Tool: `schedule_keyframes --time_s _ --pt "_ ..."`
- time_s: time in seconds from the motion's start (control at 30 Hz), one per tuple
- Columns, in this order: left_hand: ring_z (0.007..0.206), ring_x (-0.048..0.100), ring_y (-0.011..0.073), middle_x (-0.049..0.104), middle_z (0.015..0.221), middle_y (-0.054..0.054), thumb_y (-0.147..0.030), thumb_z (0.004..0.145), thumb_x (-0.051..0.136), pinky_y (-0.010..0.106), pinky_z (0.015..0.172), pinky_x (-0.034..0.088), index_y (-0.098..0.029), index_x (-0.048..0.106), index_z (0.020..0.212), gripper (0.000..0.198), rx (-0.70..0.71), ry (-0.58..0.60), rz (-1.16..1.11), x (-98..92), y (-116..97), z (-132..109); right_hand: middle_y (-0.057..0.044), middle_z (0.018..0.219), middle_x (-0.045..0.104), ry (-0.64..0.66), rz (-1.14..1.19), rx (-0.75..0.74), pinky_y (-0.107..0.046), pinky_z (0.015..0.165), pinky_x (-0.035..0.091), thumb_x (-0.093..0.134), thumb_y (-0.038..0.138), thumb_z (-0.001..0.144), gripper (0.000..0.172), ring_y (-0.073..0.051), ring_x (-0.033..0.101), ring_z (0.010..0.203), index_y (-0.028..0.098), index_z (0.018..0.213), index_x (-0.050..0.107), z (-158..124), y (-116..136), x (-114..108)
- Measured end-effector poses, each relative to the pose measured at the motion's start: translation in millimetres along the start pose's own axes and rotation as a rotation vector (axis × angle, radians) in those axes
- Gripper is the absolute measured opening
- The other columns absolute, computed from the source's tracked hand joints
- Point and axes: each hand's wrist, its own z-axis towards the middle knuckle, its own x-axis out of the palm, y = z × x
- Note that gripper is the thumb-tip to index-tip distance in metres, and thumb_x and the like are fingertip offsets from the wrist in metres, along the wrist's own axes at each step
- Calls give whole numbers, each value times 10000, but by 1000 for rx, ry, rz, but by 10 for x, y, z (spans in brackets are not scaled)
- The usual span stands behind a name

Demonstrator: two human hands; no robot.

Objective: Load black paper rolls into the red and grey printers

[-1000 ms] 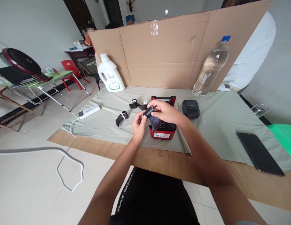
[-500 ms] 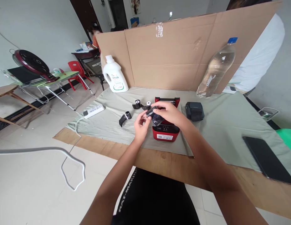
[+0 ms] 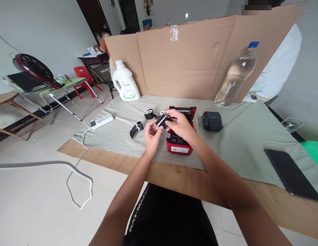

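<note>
Left hand (image 3: pixel 151 135) and right hand (image 3: pixel 180 122), grips closed, hold a glossy black roll (image 3: pixel 161 120). The right hand partly hides a red-and-black boxy machine (image 3: pixel 177 140).

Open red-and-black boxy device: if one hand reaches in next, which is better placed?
Probably the right hand: in view it overlaps the boxy device, while the left hand sits left of it. Both hands hold the glossy black roll, so the left would have to support it alone.

Apparently a room in a home, with tiled floor (image 3: pixel 41 194), fan (image 3: pixel 37 66) on folding table (image 3: pixel 74 81), red chair (image 3: pixel 82 72)
</note>
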Motion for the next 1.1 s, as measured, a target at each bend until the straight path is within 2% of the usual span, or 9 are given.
schedule_keyframes --time_s 0.1,0.27,0.4,0.53,0.67,0.8,0.93,1.0,1.1 --pt "715 648 106 698 1070 54 -517 808 818 248 644 567 -236 625 1139 475 0 9 -16 5 -13 -2 -71 1093 675 -72 18 38 -298 633 634 611 158 814 336 -160 687 820 181 1149 611 -7 -36 82" --pt "749 681 125 717 1059 59 -466 844 799 274 695 587 -225 649 1144 413 89 11 78 -19 -29 -43 -94 1220 677 -166 45 84 -335 653 663 585 140 811 394 -166 712 825 194 1201 586 -59 -57 180" --pt "893 716 184 738 1104 87 -436 847 797 335 813 602 -207 696 1098 354 209 37 263 -84 2 -65 -124 1311 681 -237 -10 51 -368 797 643 572 131 815 391 -196 734 925 203 1198 604 -106 -28 215" --pt "1045 707 219 728 1122 89 -392 861 782 367 915 582 -211 675 1082 306 236 25 279 -110 34 -45 -139 1324 692 -207 -84 15 -421 979 578 597 171 840 399 -226 734 1029 201 1238 607 -150 -45 276" --pt "1040 690 209 697 1124 76 -333 843 788 357 931 562 -219 632 1175 384 187 35 259 -93 31 -26 -129 1288 701 -156 -111 -53 -419 1077 521 525 111 856 495 -246 660 1246 196 1340 582 -182 -136 383" --pt "1039 662 213 675 1106 71 -316 836 781 329 877 547 -225 677 1132 326 206 33 314 -126 14 4 -135 1388 636 -151 -109 -73 -441 1144 477 501 110 880 592 -254 593 1344 206 1463 474 -263 -132 529" --pt "1049 650 223 676 1126 81 -365 844 769 333 872 537 -236 719 1142 328 218 -31 413 -276 -18 200 -184 1610 398 -198 -233 -339 -559 1249 329 519 113 892 658 -313 316 1553 220 1524 370 -571 -76 783" --pt "1013 662 224 686 1146 92 -373 841 763 339 861 538 -232 717 1170 361 170 -26 473 -390 -37 409 -176 1640 337 -85 -291 -499 -579 1244 330 517 84 885 669 -319 300 1553 249 1517 372 -794 -139 943" --pt "965 669 242 712 1103 94 -324 742 812 364 865 542 -225 728 1128 408 86 98 648 -544 -64 814 -148 1507 479 146 -356 -599 -589 1168 418 490 28 855 642 -314 476 1412 310 1432 471 -1064 -380 1154"
